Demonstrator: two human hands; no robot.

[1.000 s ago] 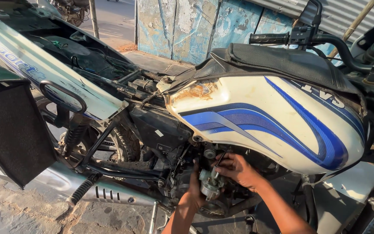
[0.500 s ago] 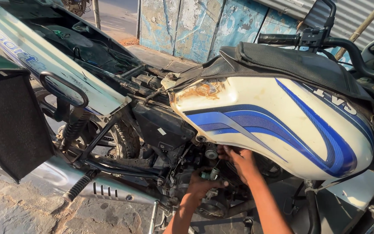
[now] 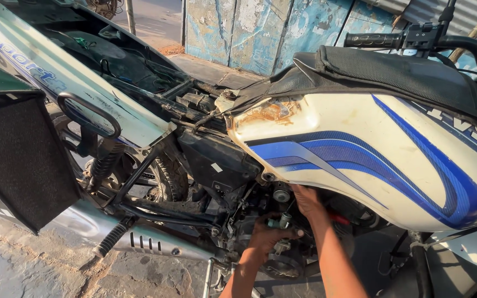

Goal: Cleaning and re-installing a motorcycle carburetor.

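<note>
**Both hands in under the tank**

Both hands are down in the engine bay of a motorcycle, just below the white and blue tank (image 3: 382, 160). The left hand (image 3: 269, 234) is wrapped around a small metal part, the carburettor (image 3: 280, 222) by the look of it, fingers curled shut on its body. The right hand (image 3: 306, 200) reaches in just beside it, fingers pushed up behind the part towards the underside of the tank; whether it grips anything there I cannot tell, since the fingertips are hidden. The two hands are close together, nearly touching.

The seat is off, showing the black frame (image 3: 139, 72). A chrome exhaust (image 3: 139, 240) runs low along the near side, above the cracked ground (image 3: 23, 265). The handlebar grip (image 3: 372, 40) sticks out above the tank.
</note>
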